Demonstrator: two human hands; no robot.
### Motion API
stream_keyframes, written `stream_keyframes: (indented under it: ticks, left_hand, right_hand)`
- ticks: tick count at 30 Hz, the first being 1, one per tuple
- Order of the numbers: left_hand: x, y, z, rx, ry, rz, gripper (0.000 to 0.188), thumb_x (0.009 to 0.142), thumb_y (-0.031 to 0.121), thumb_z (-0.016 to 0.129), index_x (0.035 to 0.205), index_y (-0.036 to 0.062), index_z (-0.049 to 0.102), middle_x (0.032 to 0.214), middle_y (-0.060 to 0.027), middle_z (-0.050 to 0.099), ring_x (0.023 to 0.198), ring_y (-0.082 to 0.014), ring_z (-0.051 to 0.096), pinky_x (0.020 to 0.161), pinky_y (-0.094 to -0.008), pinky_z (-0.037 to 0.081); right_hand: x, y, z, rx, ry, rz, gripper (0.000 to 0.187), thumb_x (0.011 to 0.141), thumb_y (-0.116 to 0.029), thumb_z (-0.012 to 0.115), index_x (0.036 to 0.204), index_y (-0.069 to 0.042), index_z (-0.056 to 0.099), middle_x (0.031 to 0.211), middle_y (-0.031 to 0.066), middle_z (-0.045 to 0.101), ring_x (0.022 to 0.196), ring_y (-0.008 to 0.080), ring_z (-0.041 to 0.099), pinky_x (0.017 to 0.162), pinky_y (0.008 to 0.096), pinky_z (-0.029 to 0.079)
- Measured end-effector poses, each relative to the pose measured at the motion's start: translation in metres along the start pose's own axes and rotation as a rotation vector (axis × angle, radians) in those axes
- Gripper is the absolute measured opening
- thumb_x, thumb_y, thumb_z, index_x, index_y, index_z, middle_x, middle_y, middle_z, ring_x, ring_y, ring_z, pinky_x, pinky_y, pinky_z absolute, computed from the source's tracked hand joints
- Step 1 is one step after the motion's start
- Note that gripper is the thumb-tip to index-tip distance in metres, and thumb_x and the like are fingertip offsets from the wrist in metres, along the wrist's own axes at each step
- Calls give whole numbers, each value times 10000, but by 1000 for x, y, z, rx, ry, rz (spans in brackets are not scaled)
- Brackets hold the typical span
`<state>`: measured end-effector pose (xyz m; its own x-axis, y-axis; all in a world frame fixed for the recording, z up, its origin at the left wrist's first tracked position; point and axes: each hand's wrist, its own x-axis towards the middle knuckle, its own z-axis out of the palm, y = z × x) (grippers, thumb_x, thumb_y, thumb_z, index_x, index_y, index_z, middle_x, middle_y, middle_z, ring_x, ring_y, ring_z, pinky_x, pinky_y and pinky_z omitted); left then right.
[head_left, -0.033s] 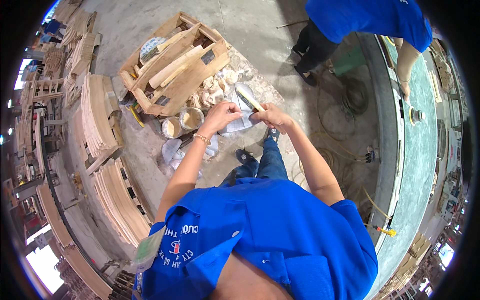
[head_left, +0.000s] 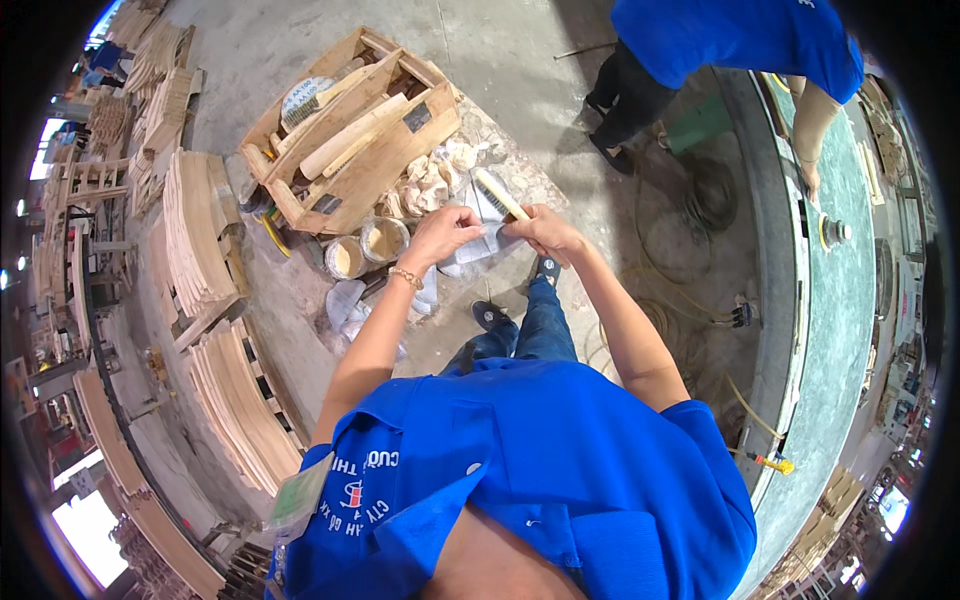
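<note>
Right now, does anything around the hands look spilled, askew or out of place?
Yes: crumpled rags lie heaped on the floor beside the wooden crate, and cables sprawl loose by the feet. The left hand and right hand hold a brush normally.

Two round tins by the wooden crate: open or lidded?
Open. Both tins stand upright on the floor beside the wooden crate, no lids on, pale tan contents visible inside.

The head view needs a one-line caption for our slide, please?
Both hands, left hand and right hand, hold a wooden-handled brush above two open tins.
</note>
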<state>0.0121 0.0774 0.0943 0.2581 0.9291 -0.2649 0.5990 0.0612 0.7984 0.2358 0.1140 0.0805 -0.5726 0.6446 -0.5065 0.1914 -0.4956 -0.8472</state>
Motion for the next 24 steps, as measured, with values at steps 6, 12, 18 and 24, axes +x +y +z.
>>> stream_keyframes:
  ticks: [6,12,18,24]
  left_hand:
    - [15,-23,39,-720,246,-494,141,837,157,681,781,45,616,677,0,605,592,-68,551,503,-219,453]
    - [17,-42,70,210,373,-348,157,772,205,576,761,56,623,745,-149,659,717,-334,644,650,-439,493]
    - [12,-31,49,-328,-2,-486,136,832,144,530,819,19,580,720,-147,678,614,-212,680,514,-344,550]
    - [3,-35,41,-584,140,-531,149,837,88,496,952,-7,498,745,-129,692,616,-192,687,487,-319,554]
  right_hand:
    - [17,20,-1,-438,621,-427,492,954,-344,518,1390,-130,437,1007,137,678,689,292,655,555,404,493]
    - [-18,57,52,-987,414,-240,513,974,-271,424,1469,-299,291,857,227,649,690,391,627,616,498,478]
    - [-28,73,66,-1020,417,-278,524,977,-231,430,1478,-274,280,811,229,653,680,397,633,562,486,469]
    - [-13,50,65,-1000,417,-367,500,967,-238,461,1451,-283,343,730,206,640,642,388,636,578,498,486]
